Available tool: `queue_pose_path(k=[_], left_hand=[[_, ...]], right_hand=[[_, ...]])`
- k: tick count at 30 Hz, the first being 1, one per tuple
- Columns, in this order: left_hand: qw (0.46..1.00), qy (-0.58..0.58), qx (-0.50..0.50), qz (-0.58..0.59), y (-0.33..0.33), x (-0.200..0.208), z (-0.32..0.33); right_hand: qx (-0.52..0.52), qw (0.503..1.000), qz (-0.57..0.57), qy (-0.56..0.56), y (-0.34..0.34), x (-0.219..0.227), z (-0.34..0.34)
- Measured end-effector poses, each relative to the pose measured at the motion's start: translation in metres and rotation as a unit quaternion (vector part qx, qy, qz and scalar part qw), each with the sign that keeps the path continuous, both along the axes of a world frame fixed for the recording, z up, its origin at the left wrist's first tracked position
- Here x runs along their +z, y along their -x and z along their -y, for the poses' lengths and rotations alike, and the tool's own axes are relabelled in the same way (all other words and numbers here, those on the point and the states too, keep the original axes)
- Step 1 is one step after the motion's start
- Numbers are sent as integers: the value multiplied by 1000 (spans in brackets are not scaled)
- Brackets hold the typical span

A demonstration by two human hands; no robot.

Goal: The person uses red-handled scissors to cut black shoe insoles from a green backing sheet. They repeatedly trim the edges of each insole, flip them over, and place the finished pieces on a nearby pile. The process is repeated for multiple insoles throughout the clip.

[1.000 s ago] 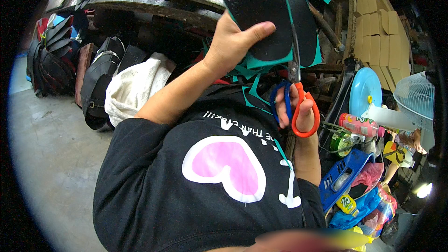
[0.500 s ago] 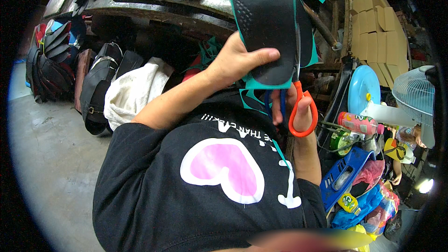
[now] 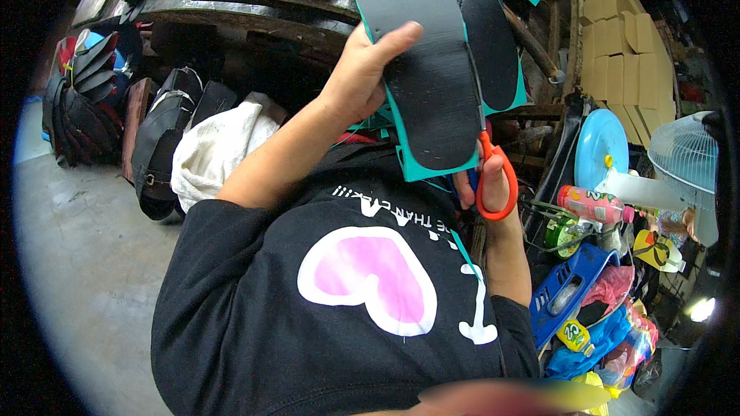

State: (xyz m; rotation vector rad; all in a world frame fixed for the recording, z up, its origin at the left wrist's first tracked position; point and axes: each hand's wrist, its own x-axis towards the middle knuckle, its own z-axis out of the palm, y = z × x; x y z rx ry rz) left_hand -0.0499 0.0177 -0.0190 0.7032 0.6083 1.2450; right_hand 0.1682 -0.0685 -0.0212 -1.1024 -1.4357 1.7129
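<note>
Two dark sole shapes sit side by side on one teal foam sheet, which we hold up in the air in front of the chest, resting on nothing. The orange-handled scissors enter from the sheet's lower edge, their blades running up the narrow gap between the two soles. We judge the cut well begun but unfinished: a thin teal margin already follows the left sole's outer and lower edges, while the sheet's upper corners keep broader, untrimmed teal, and the two soles remain joined above the blades. How far the blades are parted we cannot tell, as the sheet partly hides them.

Our left hand is closed on the sheet's left edge, thumb laid across the face of the left sole, fingers behind. Our right hand is curled through the scissor loops below the sheet's lower edge.

Beyond, a wooden workbench carries further dark cut-outs; bags stand beneath it, with a blue crate and a white fan to our right.
</note>
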Motion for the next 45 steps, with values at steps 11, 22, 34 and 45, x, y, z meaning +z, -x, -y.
queue_pose_path(k=[11, 22, 34, 45], left_hand=[[984, -120, 33, -124, -20, -5, 14], [984, -102, -34, -142, -17, -3, 19], [983, -68, -113, -130, -5, 0, 15], [958, -191, -95, -193, 10, 11, -11]], right_hand=[[-46, 999, -26, 14, -9, -2, -2], [-93, 994, -50, -5, 9, 6, -12], [-116, 992, -29, -44, 16, 7, -17], [-90, 996, -22, -12, -4, 12, -25]])
